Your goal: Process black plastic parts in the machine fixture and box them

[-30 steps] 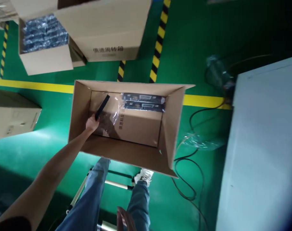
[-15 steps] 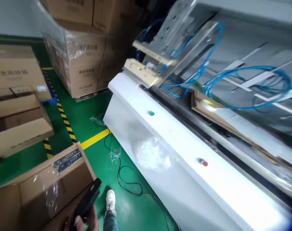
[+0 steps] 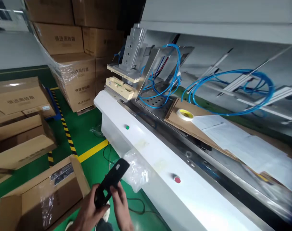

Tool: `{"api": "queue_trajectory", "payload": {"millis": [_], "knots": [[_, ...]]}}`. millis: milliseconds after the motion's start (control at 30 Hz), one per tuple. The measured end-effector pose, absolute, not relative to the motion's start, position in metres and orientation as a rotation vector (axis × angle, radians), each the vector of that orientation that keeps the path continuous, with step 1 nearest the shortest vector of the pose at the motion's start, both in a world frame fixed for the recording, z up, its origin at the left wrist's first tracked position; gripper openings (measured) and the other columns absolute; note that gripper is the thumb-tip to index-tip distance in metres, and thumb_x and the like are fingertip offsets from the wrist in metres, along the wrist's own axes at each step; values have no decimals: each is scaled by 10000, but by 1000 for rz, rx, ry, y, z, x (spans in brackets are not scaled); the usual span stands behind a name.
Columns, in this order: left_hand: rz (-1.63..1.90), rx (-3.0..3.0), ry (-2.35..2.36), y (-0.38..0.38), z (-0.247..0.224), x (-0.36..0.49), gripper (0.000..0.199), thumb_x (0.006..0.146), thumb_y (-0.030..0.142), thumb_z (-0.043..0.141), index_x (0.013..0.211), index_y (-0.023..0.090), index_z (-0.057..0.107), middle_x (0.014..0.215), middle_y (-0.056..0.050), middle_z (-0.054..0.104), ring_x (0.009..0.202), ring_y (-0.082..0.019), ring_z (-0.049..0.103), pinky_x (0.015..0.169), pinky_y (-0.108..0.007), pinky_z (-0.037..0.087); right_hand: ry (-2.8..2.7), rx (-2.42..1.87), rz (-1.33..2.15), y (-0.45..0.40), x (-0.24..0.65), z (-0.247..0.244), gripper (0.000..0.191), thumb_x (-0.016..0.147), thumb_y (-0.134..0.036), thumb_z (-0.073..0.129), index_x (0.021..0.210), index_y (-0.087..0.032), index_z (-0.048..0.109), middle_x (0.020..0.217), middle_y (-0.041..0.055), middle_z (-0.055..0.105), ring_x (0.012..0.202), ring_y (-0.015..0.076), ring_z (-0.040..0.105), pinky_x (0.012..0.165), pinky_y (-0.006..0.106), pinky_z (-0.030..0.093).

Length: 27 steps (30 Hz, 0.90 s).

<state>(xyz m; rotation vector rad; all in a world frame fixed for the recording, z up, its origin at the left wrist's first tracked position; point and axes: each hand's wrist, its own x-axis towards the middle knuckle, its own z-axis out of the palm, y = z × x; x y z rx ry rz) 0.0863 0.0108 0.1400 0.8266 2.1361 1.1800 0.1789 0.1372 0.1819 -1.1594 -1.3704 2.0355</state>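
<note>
Black, the long part (image 3: pixel 112 177) at seven o'clock is gripped by the left hand (image 3: pixel 89 205) near its lower end and the right hand (image 3: pixel 120 204) beside, best held lightly, clear of the bag (image 3: pixel 137 175) at its three o'clock.

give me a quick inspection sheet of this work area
Surface: white ledge with a green button and a red button; clear plastic at its front edge
Job's things: black part, off the ledge
Clutter: tape roll, white papers and cardboard
Hands: left hand and right hand both hold the black part
Cables: blue tubes in loops; dark cable on the green floor
Surroundings: open box with dark pieces; stacked boxes farther back
</note>
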Motion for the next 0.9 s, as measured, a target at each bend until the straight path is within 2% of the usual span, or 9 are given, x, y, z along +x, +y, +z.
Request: {"api": "queue_trajectory", "payload": {"millis": [133, 267, 367, 467, 533, 667, 733, 833, 900], "knots": [[1283, 806, 2149, 50, 168, 77, 589, 913, 472, 703, 1423, 218, 551, 1266, -158, 804, 1136, -309, 793, 953, -429, 675, -1414, -1169, 1926, 177, 163, 220, 812, 815, -758, 774, 1428, -233, 688, 1558, 102, 635, 1559, 327, 465, 1329, 467, 355], [1327, 1014, 2408, 74, 166, 53, 515, 923, 435, 681, 1391, 239, 592, 1292, -173, 790, 1167, -345, 787, 920, -470, 698, -1435, -1207, 1616, 203, 150, 230, 867, 918, -731, 679, 1593, -237, 451, 1485, 162, 660, 1382, 335, 635, 1146, 530, 561], [1244, 1240, 2526, 91, 179, 11, 502, 911, 328, 671, 1404, 258, 607, 1266, -162, 796, 1150, -352, 790, 877, -470, 707, -1717, -1106, 911, 231, 144, 247, 759, 970, -597, 695, 1581, -231, 433, 1488, 217, 607, 1313, 370, 654, 1043, 576, 593], [1033, 1617, 2384, 114, 215, -51, 516, 874, 224, 674, 1385, 285, 639, 1232, -113, 805, 1116, -323, 791, 899, -442, 695, -2181, -659, 122, 274, 128, 276, 688, 973, -480, 740, 1572, -250, 491, 1530, 189, 579, 1423, 399, 542, 1181, 627, 442], [907, 1800, 2278, 139, 242, -98, 538, 837, 179, 685, 1365, 282, 658, 1237, -106, 798, 1116, -318, 778, 926, -441, 679, -2485, -329, -148, 309, 107, 294, 646, 994, -477, 716, 1563, -239, 526, 1458, 144, 652, 1369, 367, 570, 1199, 576, 398], [768, 2021, 2091, 212, 282, -193, 609, 808, 211, 763, 1400, 293, 647, 1221, -80, 795, 1097, -295, 762, 947, -412, 656, -2710, -184, -318, 384, 46, 310, 652, 1021, -533, 640, 1540, -149, 547, 1234, 132, 741, 1078, 278, 659, 992, 433, 483], [818, 2132, 2095, 257, 294, -238, 664, 846, 269, 790, 1476, 297, 585, 1317, -86, 771, 1176, -301, 739, 1030, -439, 630, -2688, -259, -347, 422, 9, 312, 634, 1050, -554, 564, 1521, -129, 556, 1159, 129, 742, 990, 256, 656, 894, 401, 487], [1130, 2227, 2243, 325, 306, -301, 723, 937, 381, 760, 1580, 257, 455, 1499, -150, 674, 1379, -337, 642, 1157, -492, 558, -2580, -536, -358, 475, -47, 319, 594, 1090, -539, 485, 1504, -118, 554, 1076, 123, 724, 949, 257, 645, 837, 389, 475], [1400, 2162, 2334, 367, 312, -335, 687, 986, 419, 705, 1586, 230, 428, 1487, -181, 669, 1407, -338, 622, 1158, -487, 551, -2529, -743, -353, 505, -81, 327, 601, 1097, -543, 469, 1520, -120, 530, 1065, 133, 711, 951, 275, 639, 830, 393, 473]]}}
